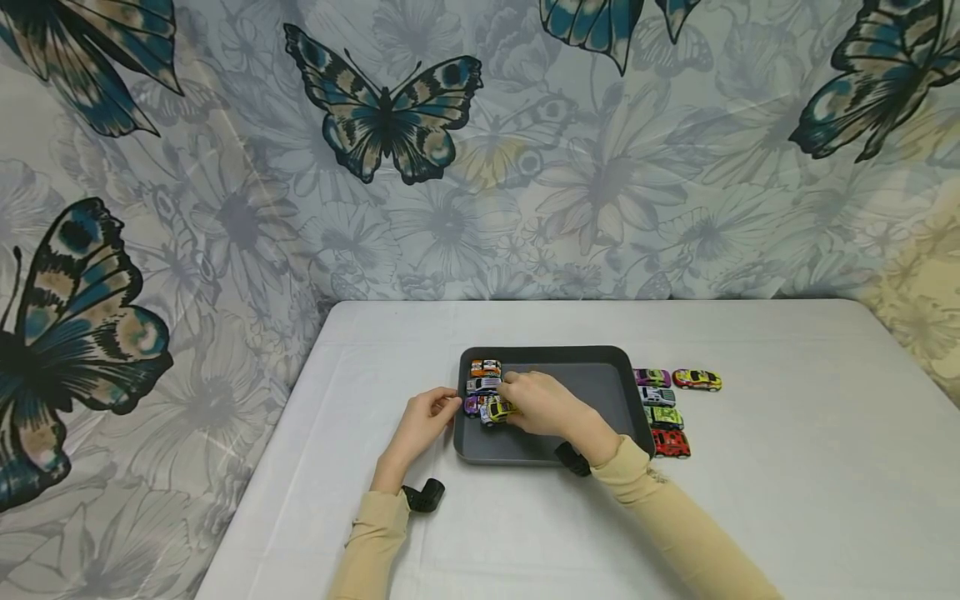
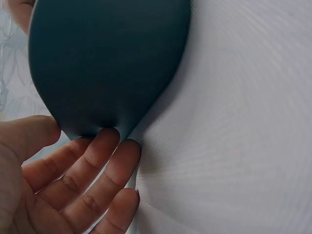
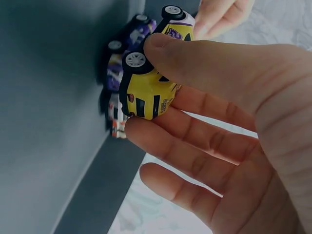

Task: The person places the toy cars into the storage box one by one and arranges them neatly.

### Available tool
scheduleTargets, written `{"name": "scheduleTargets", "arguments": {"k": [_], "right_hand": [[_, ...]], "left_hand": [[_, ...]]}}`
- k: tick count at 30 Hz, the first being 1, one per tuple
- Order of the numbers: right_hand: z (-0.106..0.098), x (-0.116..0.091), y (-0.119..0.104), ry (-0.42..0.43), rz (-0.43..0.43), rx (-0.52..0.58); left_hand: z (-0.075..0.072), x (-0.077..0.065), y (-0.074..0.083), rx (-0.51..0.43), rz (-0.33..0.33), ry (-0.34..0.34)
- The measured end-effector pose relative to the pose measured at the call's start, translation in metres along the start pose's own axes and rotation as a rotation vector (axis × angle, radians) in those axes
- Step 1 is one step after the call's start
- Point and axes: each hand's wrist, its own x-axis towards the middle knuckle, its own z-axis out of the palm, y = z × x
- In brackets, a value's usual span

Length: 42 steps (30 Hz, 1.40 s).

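A yellow toy car (image 3: 146,92) is pinched between the thumb and fingers of my right hand (image 1: 543,404), over the left part of the dark grey tray (image 1: 555,450). Beside it in the tray are a purple toy car (image 1: 471,406), a white toy car with dark markings (image 1: 483,385) and an orange-and-white toy car (image 1: 486,367). My left hand (image 1: 423,425) is at the tray's left side, its fingers relaxed. In the left wrist view its fingertips (image 2: 109,136) touch the tray's outer wall (image 2: 109,63), with the thumb near the rim.
Right of the tray, on the white-covered table (image 1: 787,500), stand a purple car (image 1: 652,377), a yellow-and-red car (image 1: 697,380), a silver car (image 1: 657,397), a green car (image 1: 664,417) and a red car (image 1: 671,443). A butterfly-patterned backdrop (image 1: 510,242) hangs behind.
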Motion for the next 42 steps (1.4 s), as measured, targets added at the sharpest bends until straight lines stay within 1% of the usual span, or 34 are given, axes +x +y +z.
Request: {"name": "scheduleTargets", "arguments": {"k": [8,13,22,32,38,42], "right_hand": [[0.006,0.005,-0.007,-0.051,0.007,0.032],[0.008,0.009,-0.011,-0.091,0.035,0.033],[0.01,0.017,-0.015,-0.115,0.064,0.027],[0.01,0.023,-0.021,-0.13,0.058,-0.003],[0.01,0.026,-0.024,-0.149,0.07,0.021],[0.009,0.027,-0.027,-0.151,0.076,0.012]], "left_hand": [[0.001,0.0,-0.001,-0.006,0.006,0.0],[0.001,0.0,-0.001,0.003,0.005,-0.001],[0.001,0.0,-0.001,-0.009,-0.005,-0.002],[0.0,0.0,0.0,-0.007,-0.007,-0.005],[0.001,0.0,-0.001,-0.004,-0.005,-0.001],[0.001,0.0,-0.001,-0.002,-0.004,0.002]]}}
